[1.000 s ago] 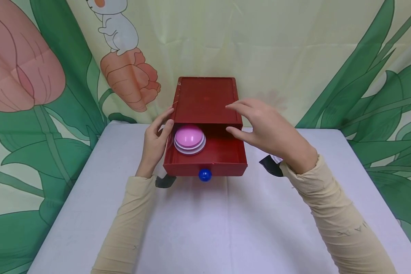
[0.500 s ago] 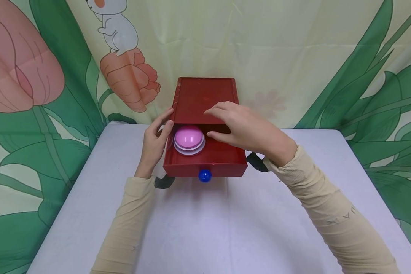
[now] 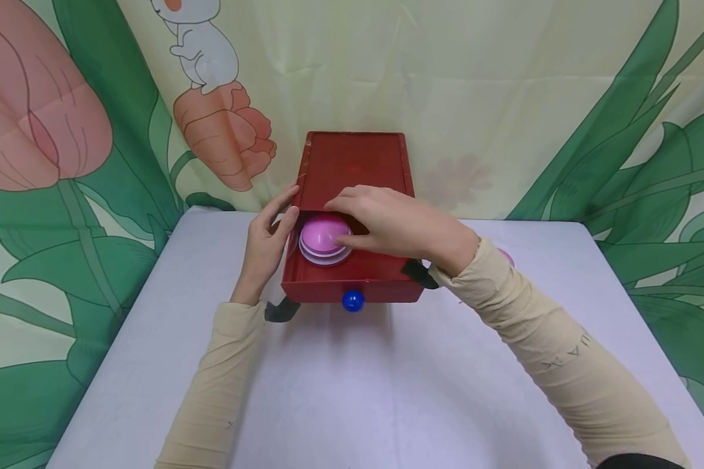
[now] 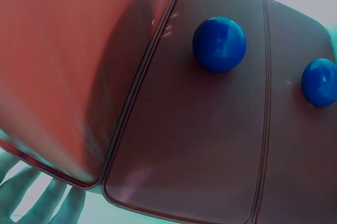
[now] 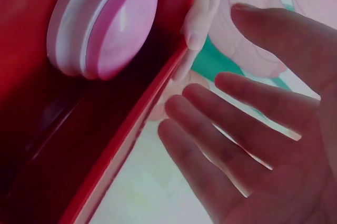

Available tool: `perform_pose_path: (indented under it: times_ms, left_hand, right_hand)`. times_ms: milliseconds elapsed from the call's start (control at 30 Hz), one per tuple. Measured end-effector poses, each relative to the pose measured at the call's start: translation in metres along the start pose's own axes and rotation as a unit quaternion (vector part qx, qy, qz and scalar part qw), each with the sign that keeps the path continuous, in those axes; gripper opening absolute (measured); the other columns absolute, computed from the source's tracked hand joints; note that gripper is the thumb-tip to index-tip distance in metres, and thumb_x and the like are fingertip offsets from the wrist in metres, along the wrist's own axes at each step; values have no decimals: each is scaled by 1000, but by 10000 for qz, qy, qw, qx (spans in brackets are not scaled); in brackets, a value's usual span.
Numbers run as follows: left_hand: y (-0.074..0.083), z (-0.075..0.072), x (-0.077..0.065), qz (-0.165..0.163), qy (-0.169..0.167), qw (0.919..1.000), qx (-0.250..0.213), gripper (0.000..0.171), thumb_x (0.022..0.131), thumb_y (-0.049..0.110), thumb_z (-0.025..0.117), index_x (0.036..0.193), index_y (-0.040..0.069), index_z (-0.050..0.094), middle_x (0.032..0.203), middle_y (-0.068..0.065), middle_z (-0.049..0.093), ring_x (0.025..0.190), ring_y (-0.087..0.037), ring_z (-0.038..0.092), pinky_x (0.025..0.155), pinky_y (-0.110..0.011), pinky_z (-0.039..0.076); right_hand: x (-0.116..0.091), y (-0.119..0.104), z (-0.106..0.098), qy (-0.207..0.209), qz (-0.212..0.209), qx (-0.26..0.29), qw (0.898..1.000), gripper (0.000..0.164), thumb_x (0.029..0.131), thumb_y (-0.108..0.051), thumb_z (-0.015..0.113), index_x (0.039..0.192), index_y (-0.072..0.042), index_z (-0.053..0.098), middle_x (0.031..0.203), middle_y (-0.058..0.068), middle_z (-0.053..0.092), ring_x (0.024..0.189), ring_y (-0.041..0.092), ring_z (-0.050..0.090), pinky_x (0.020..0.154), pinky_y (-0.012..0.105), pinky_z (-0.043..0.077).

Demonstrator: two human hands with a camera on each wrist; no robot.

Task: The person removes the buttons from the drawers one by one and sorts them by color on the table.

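A red drawer box [image 3: 352, 163] stands at the back of the table, its top drawer [image 3: 381, 268] pulled out. Inside, at the left, sits a round pink-domed push button [image 3: 319, 234] on a white base. My left hand [image 3: 263, 244] rests along the box's left side, thumb near the front edge. Above the drawer hovers my right hand [image 3: 399, 225], its thumb overlapping the button's right side in the head view. In the right wrist view the spread fingers [image 5: 200, 155] hold nothing and are apart from the button.
A blue knob [image 3: 352, 301] sticks out from the drawer front. The left wrist view shows further drawer fronts with blue knobs [image 4: 219, 44]. A pink edge of something [image 3: 506, 256] peeks out behind the right sleeve. A printed cloth [image 3: 475, 98] hangs behind the white-covered table [image 3: 340, 391].
My right hand has moved left and slightly down, from the box's right side to over the drawer near the pink button. My left hand, the box and the button have stayed put.
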State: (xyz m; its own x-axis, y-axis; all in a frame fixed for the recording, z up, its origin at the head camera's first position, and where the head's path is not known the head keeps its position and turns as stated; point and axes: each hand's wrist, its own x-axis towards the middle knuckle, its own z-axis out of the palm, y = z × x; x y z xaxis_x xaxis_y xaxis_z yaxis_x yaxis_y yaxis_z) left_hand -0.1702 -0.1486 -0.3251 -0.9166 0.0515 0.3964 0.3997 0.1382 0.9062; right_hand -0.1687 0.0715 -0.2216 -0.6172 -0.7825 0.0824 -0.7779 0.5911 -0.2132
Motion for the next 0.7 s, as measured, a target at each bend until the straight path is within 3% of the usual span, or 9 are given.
perform_pose_path:
  times_ms: [700]
  left_hand:
    - [1, 0, -1, 31, 20, 10000, -32, 43, 102, 10, 52, 144, 2, 50, 153, -8, 46, 134, -21, 49, 108, -37, 45]
  right_hand:
    - [22, -6, 9, -1005, -145, 299, 9944, 47, 93, -25, 71, 135, -9, 58, 129, 5, 63, 119, 19, 60, 106, 34, 46]
